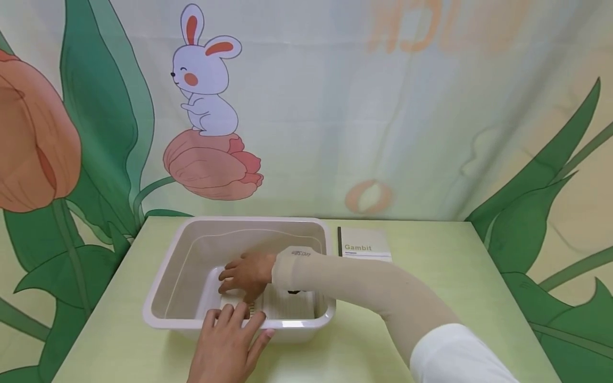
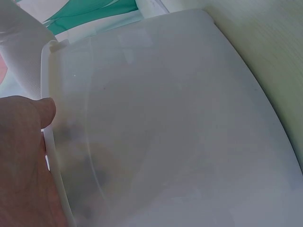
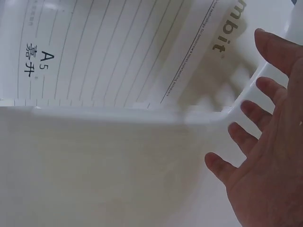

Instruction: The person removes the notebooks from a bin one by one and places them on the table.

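Seen from above, a pale yellow-green tabletop [image 1: 431, 298], straight along the far edge and faintly grained in the left wrist view. Standing left of center, a whitish plastic basin [image 1: 301, 323], rounded at the corners, with one long side turned toward the near edge. Lying flat just beside it to the right, close to the far edge, a light-covered "Gambit" notebook [image 1: 366, 240], dark along the spine and partly hidden from view.

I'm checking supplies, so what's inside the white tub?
At least one notebook marked A5, and the right hand. Hand and sleeve hide part; anything beneath the notebook is covered.
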